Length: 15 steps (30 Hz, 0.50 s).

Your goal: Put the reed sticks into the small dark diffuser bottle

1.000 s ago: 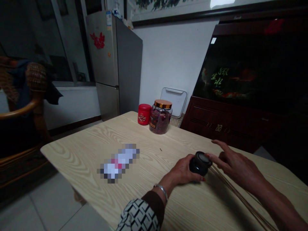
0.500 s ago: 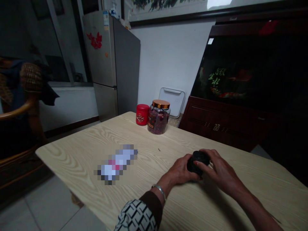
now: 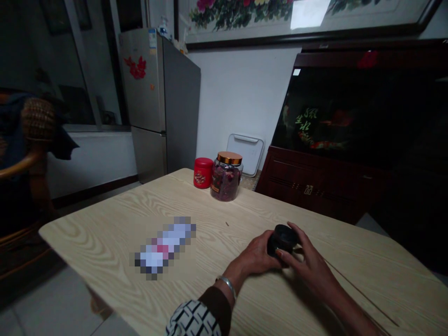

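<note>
A small black round pot (image 3: 282, 238) stands on the light wooden table (image 3: 115, 224). My left hand (image 3: 256, 257) is wrapped round its left side and holds it. My right hand (image 3: 308, 266) curls round its right side, fingertips on the rim and front. Thin sticks (image 3: 357, 291) lie on the table and run from the pot toward the lower right, partly hidden by my right arm.
A blurred flat packet (image 3: 164, 246) lies at the table's middle left. A glass jar with a copper lid (image 3: 226, 176) and a red tin (image 3: 203, 172) stand at the far edge. A dark cabinet with a fish tank (image 3: 336, 135), a fridge (image 3: 157, 102) and a chair (image 3: 21, 172) surround the table.
My right hand, its fingers spread beside the pot a second ago, has closed round the pot. The view has tilted up slightly. My left hand keeps its hold.
</note>
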Available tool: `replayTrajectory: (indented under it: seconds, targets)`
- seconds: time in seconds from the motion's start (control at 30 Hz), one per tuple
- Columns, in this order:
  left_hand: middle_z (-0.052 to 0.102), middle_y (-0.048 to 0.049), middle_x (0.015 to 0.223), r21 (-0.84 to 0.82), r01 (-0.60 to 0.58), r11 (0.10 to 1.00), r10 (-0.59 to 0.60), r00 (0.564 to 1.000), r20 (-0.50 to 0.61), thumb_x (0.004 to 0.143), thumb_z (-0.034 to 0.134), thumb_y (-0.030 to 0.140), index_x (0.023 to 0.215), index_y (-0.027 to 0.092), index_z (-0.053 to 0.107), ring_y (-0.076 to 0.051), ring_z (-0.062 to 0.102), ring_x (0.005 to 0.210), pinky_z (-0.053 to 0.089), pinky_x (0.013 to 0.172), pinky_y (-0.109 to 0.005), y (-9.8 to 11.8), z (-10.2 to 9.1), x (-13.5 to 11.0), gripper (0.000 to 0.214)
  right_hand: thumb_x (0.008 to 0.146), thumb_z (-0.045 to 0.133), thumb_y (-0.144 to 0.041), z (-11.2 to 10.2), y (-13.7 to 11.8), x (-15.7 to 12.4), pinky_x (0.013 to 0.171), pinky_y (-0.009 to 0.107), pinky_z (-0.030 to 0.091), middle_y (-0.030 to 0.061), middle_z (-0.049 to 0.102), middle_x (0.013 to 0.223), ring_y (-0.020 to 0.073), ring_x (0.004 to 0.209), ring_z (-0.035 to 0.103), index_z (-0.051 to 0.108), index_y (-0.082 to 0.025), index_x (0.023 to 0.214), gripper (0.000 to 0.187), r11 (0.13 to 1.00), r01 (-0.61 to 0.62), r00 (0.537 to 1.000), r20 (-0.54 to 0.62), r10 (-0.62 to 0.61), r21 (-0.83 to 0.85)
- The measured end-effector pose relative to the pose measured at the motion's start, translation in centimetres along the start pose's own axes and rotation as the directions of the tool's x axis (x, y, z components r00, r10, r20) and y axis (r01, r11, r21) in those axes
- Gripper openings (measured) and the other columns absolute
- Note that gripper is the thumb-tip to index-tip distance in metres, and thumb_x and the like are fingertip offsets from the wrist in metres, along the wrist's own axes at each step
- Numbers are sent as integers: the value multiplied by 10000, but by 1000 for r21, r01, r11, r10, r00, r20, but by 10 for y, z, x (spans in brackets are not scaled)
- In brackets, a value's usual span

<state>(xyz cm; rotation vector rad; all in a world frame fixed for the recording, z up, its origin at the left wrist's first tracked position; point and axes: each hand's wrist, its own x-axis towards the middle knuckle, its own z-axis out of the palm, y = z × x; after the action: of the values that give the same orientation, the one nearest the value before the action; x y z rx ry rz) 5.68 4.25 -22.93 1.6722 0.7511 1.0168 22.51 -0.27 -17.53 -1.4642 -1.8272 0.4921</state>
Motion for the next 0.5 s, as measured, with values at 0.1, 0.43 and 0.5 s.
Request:
replayTrajectory:
  seconds: [0.1, 0.43, 0.5]
  targets:
    - [647, -117, 1226, 2, -30, 1000, 30, 999, 42, 580, 848, 253, 1358, 180, 504, -289, 623, 1061, 507, 901, -383, 1, -3, -1, 853, 809, 673, -495, 9, 13, 0, 918, 427, 554, 129, 613, 1358, 296, 1152, 648, 431, -228, 1417, 707, 980, -49, 998, 54, 40, 193]
    - [660, -115, 1183, -263, 53, 963, -105, 976, -188, 651, 623, 62, 1123, 166, 606, -208, 628, 1066, 486, 911, -325, -21, -18, 15, 483, 818, 667, -506, 13, 20, -11, 1018, 485, 489, 127, 716, 1217, 326, 1136, 658, 629, -201, 1211, 498, 987, -58, 998, 42, 52, 151]
    - [679, -100, 1090, -252, 66, 966, -132, 958, -254, 715, 608, 126, 1054, 166, 611, -179, 639, 971, 484, 823, -286, -21, -20, 17, 342, 828, 652, -506, 9, 17, -25, 1054, 489, 460, 125, 693, 1269, 324, 1185, 632, 629, -212, 1235, 503, 987, -70, 996, 56, 63, 148]
